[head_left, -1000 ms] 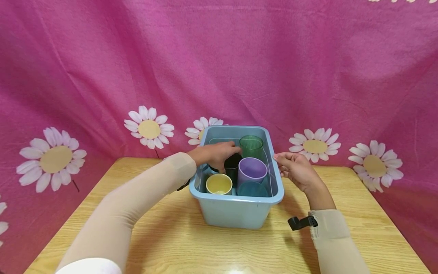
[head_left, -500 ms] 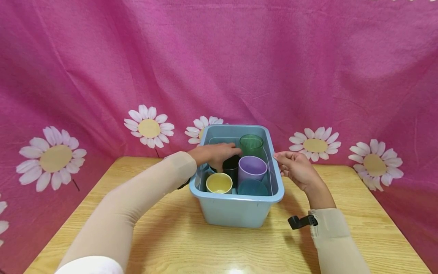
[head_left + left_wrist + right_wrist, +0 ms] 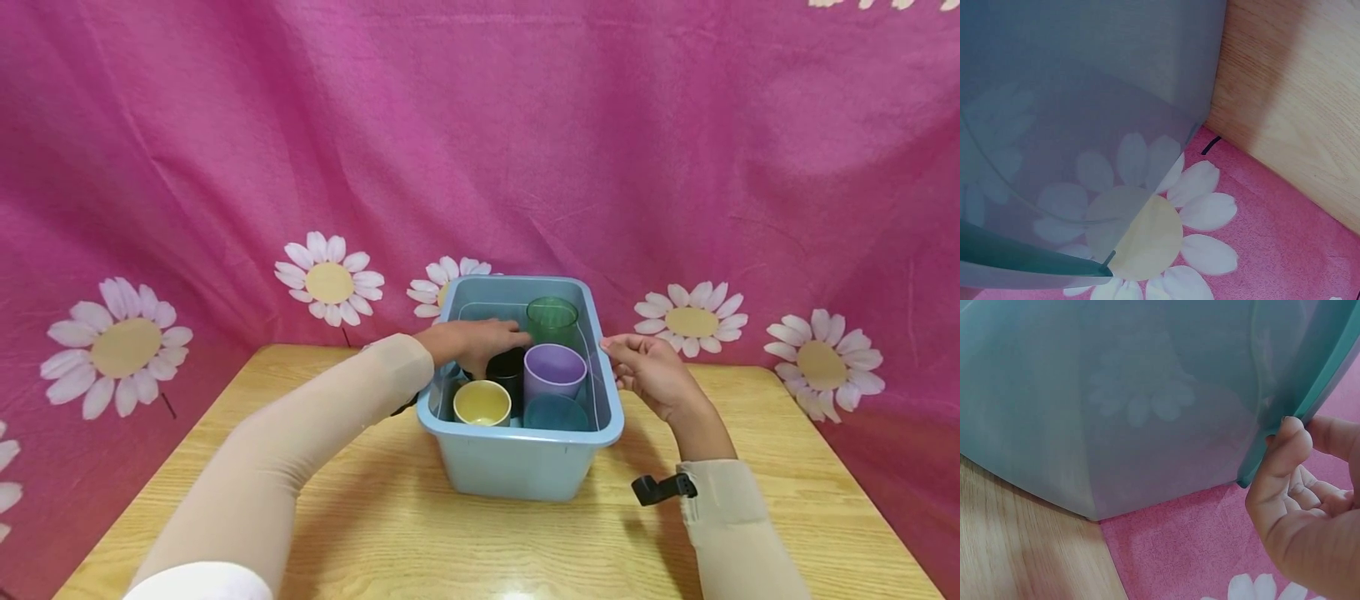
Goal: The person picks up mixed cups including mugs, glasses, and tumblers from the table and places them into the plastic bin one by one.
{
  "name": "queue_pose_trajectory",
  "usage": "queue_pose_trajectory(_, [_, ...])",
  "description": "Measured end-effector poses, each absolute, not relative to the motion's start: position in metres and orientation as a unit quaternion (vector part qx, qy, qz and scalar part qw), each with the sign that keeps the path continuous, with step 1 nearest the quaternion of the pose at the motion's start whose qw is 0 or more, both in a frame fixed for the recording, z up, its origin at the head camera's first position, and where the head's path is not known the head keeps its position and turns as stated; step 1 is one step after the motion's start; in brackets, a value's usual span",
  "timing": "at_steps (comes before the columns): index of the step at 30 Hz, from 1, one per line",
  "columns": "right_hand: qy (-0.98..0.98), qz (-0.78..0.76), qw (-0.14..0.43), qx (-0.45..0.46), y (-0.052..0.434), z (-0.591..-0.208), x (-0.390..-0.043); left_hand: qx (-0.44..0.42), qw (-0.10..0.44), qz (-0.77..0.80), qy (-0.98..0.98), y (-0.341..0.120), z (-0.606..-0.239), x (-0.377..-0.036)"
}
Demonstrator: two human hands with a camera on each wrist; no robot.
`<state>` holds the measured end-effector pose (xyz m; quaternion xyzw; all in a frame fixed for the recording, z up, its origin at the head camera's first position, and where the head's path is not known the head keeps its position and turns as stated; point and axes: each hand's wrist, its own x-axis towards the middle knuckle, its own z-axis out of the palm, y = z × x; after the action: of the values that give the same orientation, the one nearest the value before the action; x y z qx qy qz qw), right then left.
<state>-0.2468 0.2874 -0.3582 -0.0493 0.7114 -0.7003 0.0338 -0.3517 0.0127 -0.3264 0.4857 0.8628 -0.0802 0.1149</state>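
A light blue plastic bin (image 3: 517, 462) stands on the table with several cups inside. My left hand (image 3: 476, 343) reaches over its left wall, fingers stretched out above a black cup (image 3: 507, 385) and thumb at that cup's left side. Beside the black cup are a yellow cup (image 3: 482, 402), a purple cup (image 3: 553, 367) and a teal cup (image 3: 557, 413); a clear green cup (image 3: 552, 315) is farther back. With thumb and fingers, my right hand (image 3: 651, 371) pinches the bin's right rim, close up in the right wrist view. The left wrist view shows only the bin's outer wall (image 3: 1104, 69), not the hand.
The wooden table (image 3: 375, 517) reaches back to a pink cloth (image 3: 480, 150) printed with white daisies. A black strap clip (image 3: 663, 488) sticks out from the right sleeve.
The black cup has sunk lower in the bin, and my left fingers have straightened out above it. My right hand keeps its pinch on the rim.
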Motion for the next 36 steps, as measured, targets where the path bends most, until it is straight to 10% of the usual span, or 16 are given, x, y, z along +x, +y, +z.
queue_pose_trajectory(36, [0.71,-0.701,0.031,-0.064,0.289,-0.361,-0.248,0.479,0.076,-0.078,0.871,0.003,-0.303,-0.336])
